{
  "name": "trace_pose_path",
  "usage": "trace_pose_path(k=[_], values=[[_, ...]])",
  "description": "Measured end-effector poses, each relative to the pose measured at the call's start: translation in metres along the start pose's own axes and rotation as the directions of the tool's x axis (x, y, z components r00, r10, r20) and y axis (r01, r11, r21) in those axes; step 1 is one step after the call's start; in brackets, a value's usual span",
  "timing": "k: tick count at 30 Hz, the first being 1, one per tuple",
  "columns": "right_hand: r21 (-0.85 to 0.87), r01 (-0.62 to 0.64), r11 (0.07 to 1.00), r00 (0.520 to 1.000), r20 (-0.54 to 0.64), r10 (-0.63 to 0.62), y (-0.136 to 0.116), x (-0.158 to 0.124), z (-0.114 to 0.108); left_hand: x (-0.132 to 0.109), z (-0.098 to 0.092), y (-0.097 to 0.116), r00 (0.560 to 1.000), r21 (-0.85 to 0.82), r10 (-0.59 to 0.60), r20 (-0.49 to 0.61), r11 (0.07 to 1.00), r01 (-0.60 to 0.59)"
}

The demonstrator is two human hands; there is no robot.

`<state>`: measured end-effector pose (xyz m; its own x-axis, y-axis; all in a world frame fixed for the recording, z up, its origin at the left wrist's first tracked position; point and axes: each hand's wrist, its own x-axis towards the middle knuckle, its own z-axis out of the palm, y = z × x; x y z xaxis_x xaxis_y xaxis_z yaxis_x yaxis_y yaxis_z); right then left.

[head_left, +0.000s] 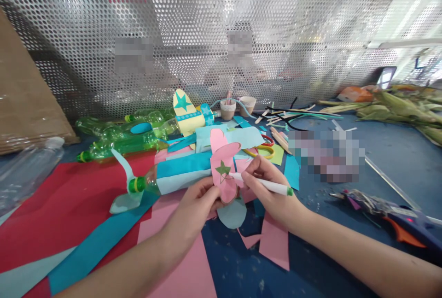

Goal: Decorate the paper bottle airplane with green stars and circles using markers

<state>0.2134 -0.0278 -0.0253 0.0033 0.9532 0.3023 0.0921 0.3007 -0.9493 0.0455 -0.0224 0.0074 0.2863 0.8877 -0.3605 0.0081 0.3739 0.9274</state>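
My left hand [195, 206] pinches the lower edge of a pink paper wing [223, 169] that bears a green star. The wing sits on a bottle plane [172, 176] wrapped in blue paper, with a pale blue propeller at its green cap. My right hand [267, 183] grips a white marker with a green cap [265, 184], its tip touching the wing beside the star.
Red, pink and blue paper sheets [69, 206] cover the blue table. Green bottles [117, 143] and a second plane with a yellow wing [188, 113] lie behind. Scissors [264, 148], two small cups [228, 108], sticks, corn husks [397, 107] and a glue gun [397, 219] sit to the right. Perforated metal screen at the back.
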Motion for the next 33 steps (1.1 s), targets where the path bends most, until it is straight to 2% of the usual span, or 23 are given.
trace_pose_path(k=[10,23,33], values=[[-0.012,0.004,1.0,1.0,-0.025,-0.004,0.001,0.0007,-0.0002,-0.0006,0.0007,0.0013,1.0,0.011,-0.011,-0.005,1.0,0.012],[0.033,-0.036,0.999,0.999,0.014,0.036,-0.001,0.0005,0.0012,-0.0009,0.0021,0.0023,1.0,-0.012,0.009,-0.004,1.0,-0.009],[0.022,-0.003,1.0,1.0,0.03,0.002,-0.0011,0.002,0.0012,-0.0016,0.0003,0.0009,1.0,-0.006,0.021,0.004,1.0,-0.021]])
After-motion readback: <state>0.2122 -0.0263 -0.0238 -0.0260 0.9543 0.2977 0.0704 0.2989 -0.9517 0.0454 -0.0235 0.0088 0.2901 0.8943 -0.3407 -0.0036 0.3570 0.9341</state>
